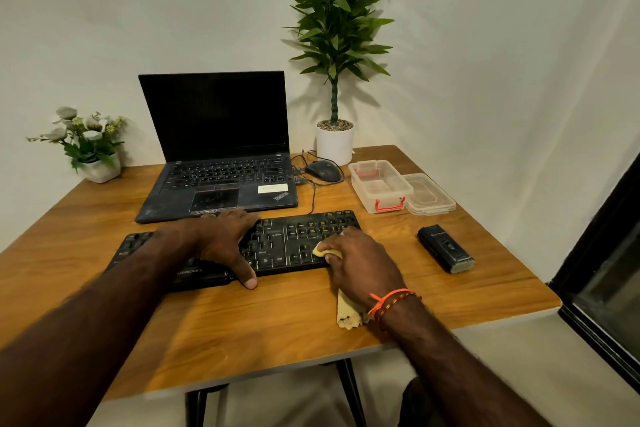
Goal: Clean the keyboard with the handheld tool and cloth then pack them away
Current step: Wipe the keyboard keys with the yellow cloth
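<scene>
At right end of keyboard point(242, 246), right hand point(360, 267) grips yellow cloth point(320, 249), pinched under fingers on keys. Left hand point(221, 243) flat, fingers spread, steadying middle. Keyboard long axis runs left-right across surface point(277, 315); unwiped keys lie leftward. Handheld tool point(445, 248) right, apart.
</scene>
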